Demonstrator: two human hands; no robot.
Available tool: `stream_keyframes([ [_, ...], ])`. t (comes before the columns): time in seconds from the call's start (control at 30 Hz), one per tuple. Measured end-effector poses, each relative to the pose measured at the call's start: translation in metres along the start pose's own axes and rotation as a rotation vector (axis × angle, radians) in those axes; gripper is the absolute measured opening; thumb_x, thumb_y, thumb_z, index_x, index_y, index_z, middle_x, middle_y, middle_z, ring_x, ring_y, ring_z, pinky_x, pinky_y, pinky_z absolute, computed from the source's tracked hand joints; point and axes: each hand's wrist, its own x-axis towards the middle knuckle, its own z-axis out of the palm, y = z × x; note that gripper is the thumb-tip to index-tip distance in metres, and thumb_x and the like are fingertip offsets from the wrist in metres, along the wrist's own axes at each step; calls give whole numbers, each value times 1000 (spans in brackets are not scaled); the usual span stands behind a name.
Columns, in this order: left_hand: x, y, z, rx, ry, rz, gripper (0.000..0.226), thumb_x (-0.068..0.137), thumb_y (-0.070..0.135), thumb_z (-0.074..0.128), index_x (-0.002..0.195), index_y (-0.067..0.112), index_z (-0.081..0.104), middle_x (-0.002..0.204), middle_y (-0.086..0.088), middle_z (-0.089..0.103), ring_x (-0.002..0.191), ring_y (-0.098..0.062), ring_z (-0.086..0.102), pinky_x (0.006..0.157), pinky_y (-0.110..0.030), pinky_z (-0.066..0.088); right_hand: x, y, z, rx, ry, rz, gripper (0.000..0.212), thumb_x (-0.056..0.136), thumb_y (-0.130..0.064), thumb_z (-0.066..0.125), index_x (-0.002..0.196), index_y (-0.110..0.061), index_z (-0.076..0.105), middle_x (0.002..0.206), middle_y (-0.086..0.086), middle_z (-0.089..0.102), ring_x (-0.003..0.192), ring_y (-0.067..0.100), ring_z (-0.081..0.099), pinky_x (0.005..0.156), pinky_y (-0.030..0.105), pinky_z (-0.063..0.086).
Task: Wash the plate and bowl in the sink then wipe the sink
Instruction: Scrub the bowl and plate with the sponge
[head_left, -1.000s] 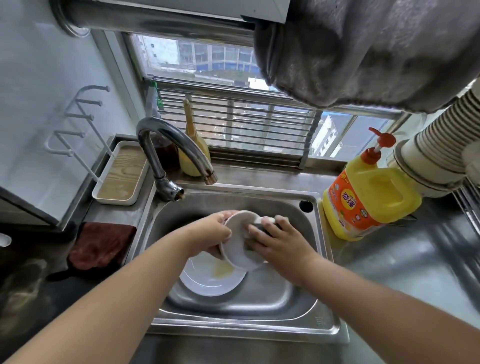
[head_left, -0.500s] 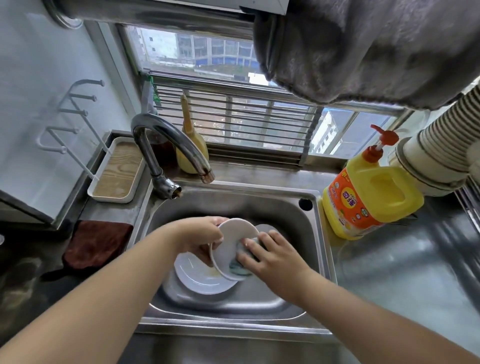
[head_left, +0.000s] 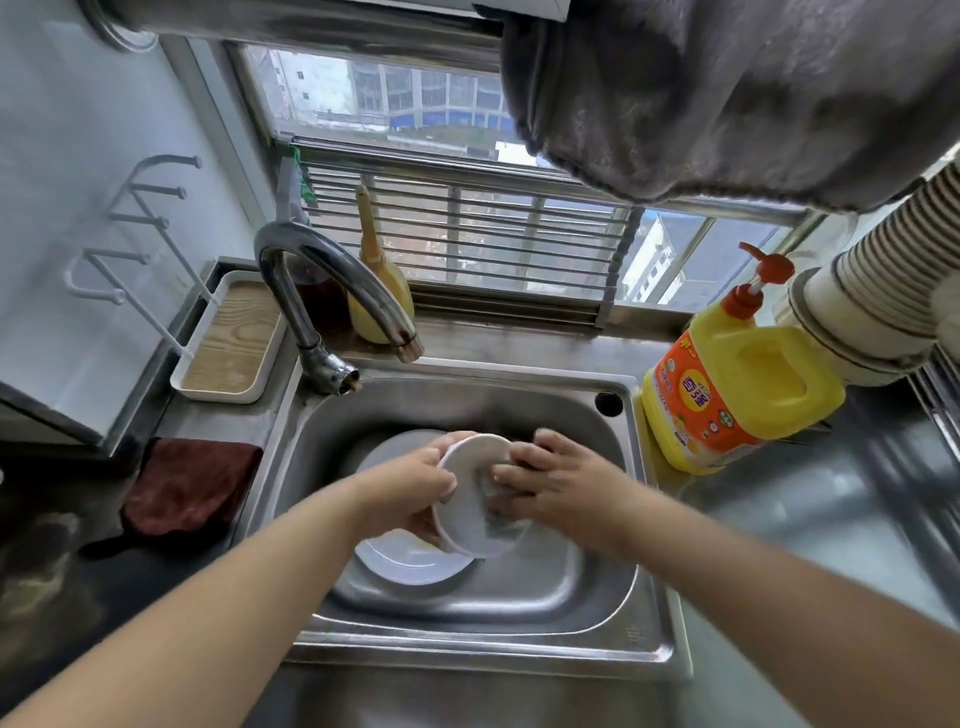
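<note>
Since a second ago: bowl (head_left: 470, 499) has tipped further, its inside turned toward the right hand, and the scrubbing hand has slid lower inside it.
Left hand (head_left: 415, 486): grips the bowl by its left rim, thumb curled over the edge, the other fingers behind the bowl and out of sight.
Right hand (head_left: 553, 480): fingers (head_left: 511, 480) bent and pressed into the bowl on a small sponge or pad; the pad is mostly hidden and blurred, so I cannot tell its colour or shape.
Bowl: white, held up on edge above the sink basin, over the plate.
Plate (head_left: 410, 558): white, lying flat on the bottom of the sink, partly under the bowl, with a yellowish smear near the middle.
Sink (head_left: 519, 649): steel, set into the counter (head_left: 805, 519).
Faucet (head_left: 332, 280): curved spout over the back of the basin, no water seen running.
Detergent bottle (head_left: 737, 384): yellow with orange label and red pump, on the counter just right of the sink.
Dark red cloth (head_left: 192, 486): lies on the counter left of the sink.
Tray (head_left: 228, 340): white-rimmed with wood-grain bottom, behind the cloth.
</note>
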Motion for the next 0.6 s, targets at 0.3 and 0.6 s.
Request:
stream_keyframes([
  [0.3,8,17,4,-43,145,114,73,80,-10,27,122,46,45,116,-9,55,101,-32,60,75,-55,55,17,-33,2,83,-203,583,47,64,-27,60,110,-26,67,117,11,63,95,33,49,84,41,36],
  [0.6,17,-10,30,-355,356,88,66,84,-5,27,122,45,45,116,-7,49,95,-26,51,65,-37,54,21,-79,-2,760,-168,944,62,70,-27,50,131,-32,51,133,6,50,103,31,50,91,40,45],
])
